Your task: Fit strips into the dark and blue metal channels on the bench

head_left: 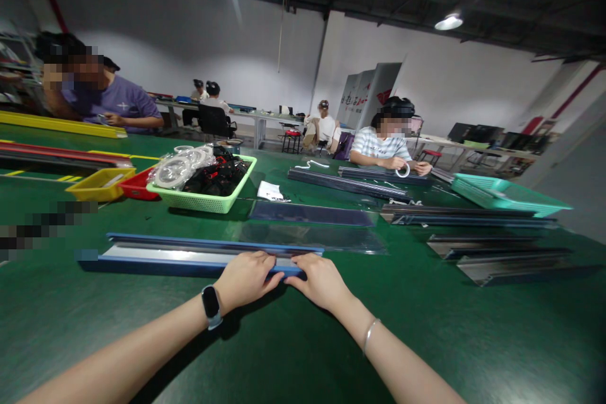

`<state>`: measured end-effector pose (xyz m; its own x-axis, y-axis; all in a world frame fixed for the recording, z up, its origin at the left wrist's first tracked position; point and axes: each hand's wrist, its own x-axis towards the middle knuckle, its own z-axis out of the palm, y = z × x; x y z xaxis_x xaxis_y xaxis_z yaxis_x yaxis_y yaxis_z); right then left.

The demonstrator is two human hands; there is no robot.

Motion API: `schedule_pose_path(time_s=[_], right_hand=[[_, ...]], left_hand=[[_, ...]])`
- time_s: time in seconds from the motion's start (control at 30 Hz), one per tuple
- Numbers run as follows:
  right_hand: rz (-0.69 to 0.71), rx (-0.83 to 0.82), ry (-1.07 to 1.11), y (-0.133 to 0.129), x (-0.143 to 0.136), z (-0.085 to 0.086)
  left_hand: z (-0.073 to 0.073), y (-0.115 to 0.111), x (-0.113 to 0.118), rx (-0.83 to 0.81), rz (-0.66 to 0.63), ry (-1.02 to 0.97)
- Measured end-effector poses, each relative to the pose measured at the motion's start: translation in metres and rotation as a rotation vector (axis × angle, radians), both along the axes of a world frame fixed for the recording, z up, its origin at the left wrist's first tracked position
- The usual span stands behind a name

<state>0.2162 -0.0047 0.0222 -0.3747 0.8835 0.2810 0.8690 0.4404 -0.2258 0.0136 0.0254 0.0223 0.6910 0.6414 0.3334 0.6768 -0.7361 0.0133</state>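
A long blue channel-shaped profile (156, 265) with a silvery-white inner floor lies lengthwise in front of me on the green table. Both my hands are at its right end. My left hand (246, 278) reaches over the near wall, fingers bent into the channel and thumb along the outside. Close beside it, my right hand (319, 278) grips the same wall at the very end, its thumb nearly meeting the left one. Whatever lies under my fingertips is hidden. Just behind the profile are a clear plastic sheet (326, 238) and a dark flat strip (312, 214).
A light green basket (199, 202) holds tape rolls and black parts, with red (142, 184) and yellow bins (101, 184) beside it. Dark profiles (497, 249) and a teal basket (511, 196) lie right. Co-workers sit across the table; one holds a white ring (403, 170).
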Motion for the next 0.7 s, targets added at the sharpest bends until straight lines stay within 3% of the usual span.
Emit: schedule_pose_path(time_s=[0.37,0.7], right_hand=[[-0.093,0.030,-0.032,0.000,-0.009,-0.010],[0.031,-0.047,0.010,-0.001,-0.002,0.001]], left_hand=[[0.000,0.002,0.001,0.000,0.069,0.009],[-0.002,0.005,-0.002,0.037,0.027,0.019]])
